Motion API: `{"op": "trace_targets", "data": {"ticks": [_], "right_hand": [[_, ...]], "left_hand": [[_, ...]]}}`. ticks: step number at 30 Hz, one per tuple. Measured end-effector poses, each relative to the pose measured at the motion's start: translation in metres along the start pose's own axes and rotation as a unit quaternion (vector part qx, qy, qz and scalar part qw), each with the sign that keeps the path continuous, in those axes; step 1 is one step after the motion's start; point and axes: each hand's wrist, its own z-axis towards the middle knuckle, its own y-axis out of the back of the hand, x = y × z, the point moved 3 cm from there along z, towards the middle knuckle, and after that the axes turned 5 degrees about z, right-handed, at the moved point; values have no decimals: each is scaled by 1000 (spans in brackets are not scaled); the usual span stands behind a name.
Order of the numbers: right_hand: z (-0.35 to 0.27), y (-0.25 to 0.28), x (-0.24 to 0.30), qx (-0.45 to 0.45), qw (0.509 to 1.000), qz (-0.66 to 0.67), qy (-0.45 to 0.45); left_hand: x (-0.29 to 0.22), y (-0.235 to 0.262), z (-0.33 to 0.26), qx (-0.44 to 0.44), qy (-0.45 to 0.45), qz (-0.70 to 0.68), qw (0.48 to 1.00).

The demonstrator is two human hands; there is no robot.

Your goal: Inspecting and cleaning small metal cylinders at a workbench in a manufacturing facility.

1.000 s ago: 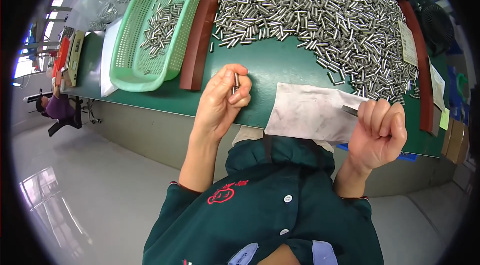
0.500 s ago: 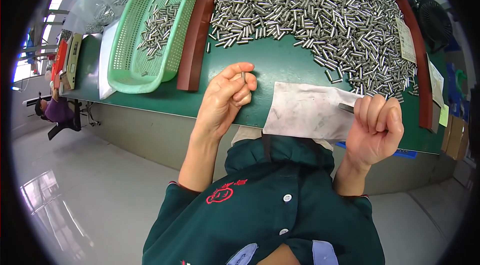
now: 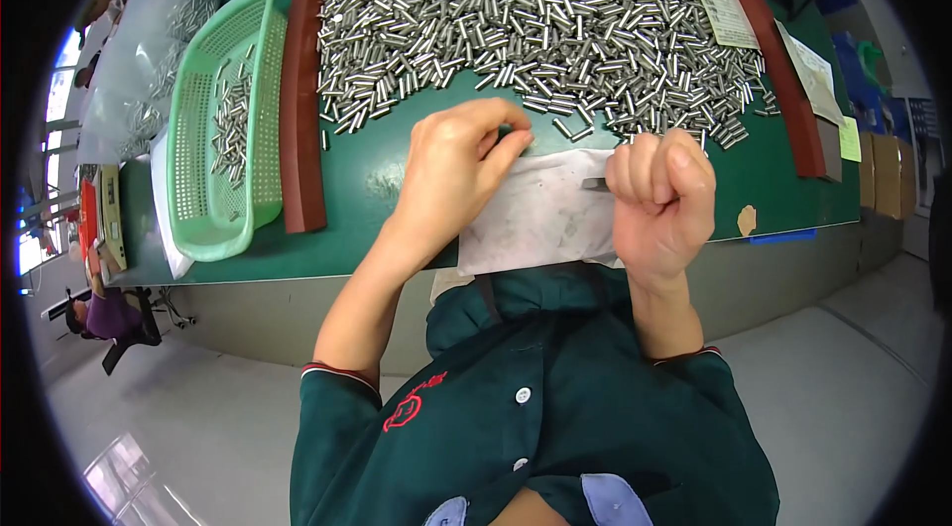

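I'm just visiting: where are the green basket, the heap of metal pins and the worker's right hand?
Green basket (image 3: 268, 129): head view, on its right side wall.
Heap of metal pins (image 3: 535, 20): head view, middle of the pile.
Right hand (image 3: 662, 204): head view, middle of the fist.

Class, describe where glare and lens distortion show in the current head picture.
Head view throughout: the red-brown rail at right curves; the corners fall to black; the floor carries a bright glare patch at lower left; the metal pins glint.

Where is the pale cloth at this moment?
In the head view, the pale cloth lies slightly right of centre, at the near edge of the green table, between the left hand and the right hand.
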Motion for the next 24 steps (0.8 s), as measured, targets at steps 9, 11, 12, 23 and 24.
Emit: {"op": "trace_targets", "data": {"ticks": [9,11,12,23,24], "right_hand": [[4,2,3,-5,1000,-10,-5],[7,2,4,4,1000,-10,-3],[7,2,4,1,1000,-9,-6],[15,0,-3,5,1000,-6,-23],[16,1,-4,2,999,-6,-33]], "left_hand": [[9,-26,19,-26,-85,79,993],[12,-25,21,-20,-91,95,991],[13,-24,21,-25,-89,92,991],[53,-8,-3,34,200,-606,769],[52,-9,-3,26,200,-576,792]]}}
